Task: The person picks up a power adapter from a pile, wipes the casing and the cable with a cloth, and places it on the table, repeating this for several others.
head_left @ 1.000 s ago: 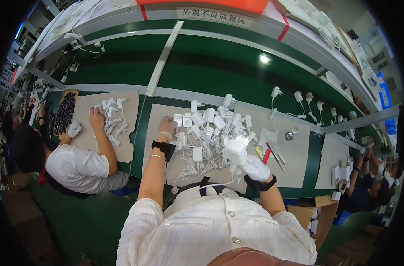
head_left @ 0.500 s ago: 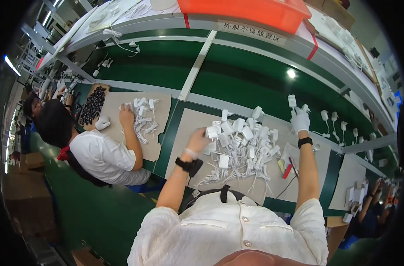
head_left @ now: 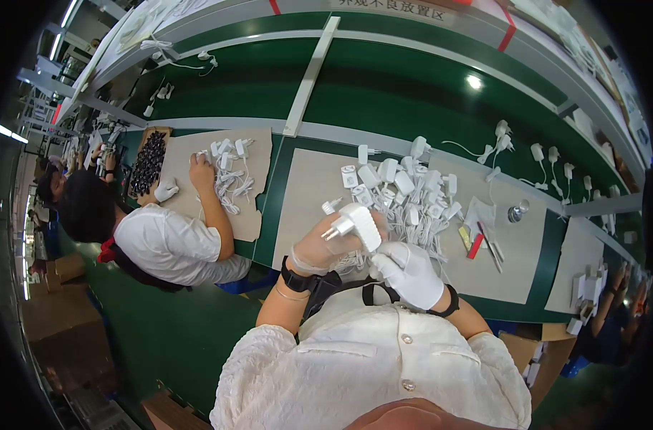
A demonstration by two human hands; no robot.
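Observation:
Close in front of my chest, my left hand (head_left: 325,246) is closed around a white power adapter (head_left: 359,222), its two metal pins pointing left. The adapter is tilted, and a thin see-through cover shows over my left hand. My right hand (head_left: 415,278), in a white glove, is at the adapter's lower end with its fingers pressed together. What those fingers pinch is hidden. Just beyond both hands, a pile of white adapters (head_left: 406,178) with bundled white cables (head_left: 423,233) lies on the beige work mat (head_left: 312,183).
Right of the pile lie a red marker-like piece (head_left: 475,246), a yellow piece (head_left: 464,236) and a small metal-topped jar (head_left: 517,211). Adapters (head_left: 503,135) stand along the back ledge. At left, a co-worker (head_left: 170,236) sits by another adapter pile (head_left: 229,168) and a tray of black parts (head_left: 149,163).
My right hand has left an adapter at the back ledge and come down beside my left hand. My left hand has drawn an adapter from the pile toward my chest. The view has tilted downward.

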